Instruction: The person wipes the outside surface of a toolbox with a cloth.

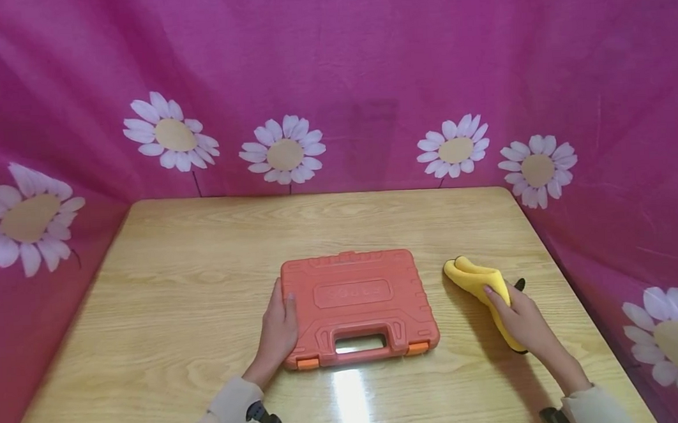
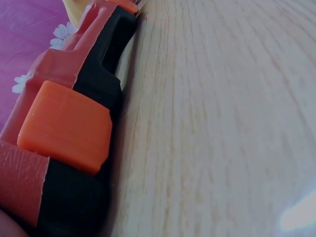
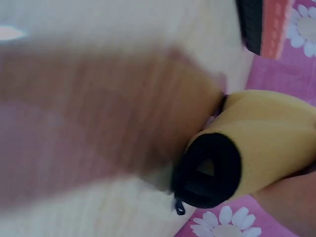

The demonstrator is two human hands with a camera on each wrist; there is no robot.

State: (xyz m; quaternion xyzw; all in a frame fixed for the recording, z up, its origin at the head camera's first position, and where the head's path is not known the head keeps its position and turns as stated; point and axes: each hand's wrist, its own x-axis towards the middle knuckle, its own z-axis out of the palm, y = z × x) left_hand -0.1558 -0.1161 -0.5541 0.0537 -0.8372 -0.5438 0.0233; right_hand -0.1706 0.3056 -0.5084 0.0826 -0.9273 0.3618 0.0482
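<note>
A red plastic tool case point(image 1: 353, 326) lies flat on the table, its handle and two orange latches toward me. My left hand point(image 1: 279, 329) holds the case's left side, thumb over the top edge and fingers along the side. Close up in the left wrist view are an orange latch point(image 2: 66, 128) and the case's black lower half. To the right of the case, my right hand point(image 1: 525, 320) grips a folded yellow cloth point(image 1: 475, 278) with black edging. The right wrist view shows a black-edged opening at one end of the cloth point(image 3: 276, 133); its underside is hidden.
The case and cloth are on a light wood-grain table point(image 1: 194, 296), with a bright reflection in front of the case. A magenta curtain point(image 1: 354, 57) printed with white daisies hangs behind the table and along both sides.
</note>
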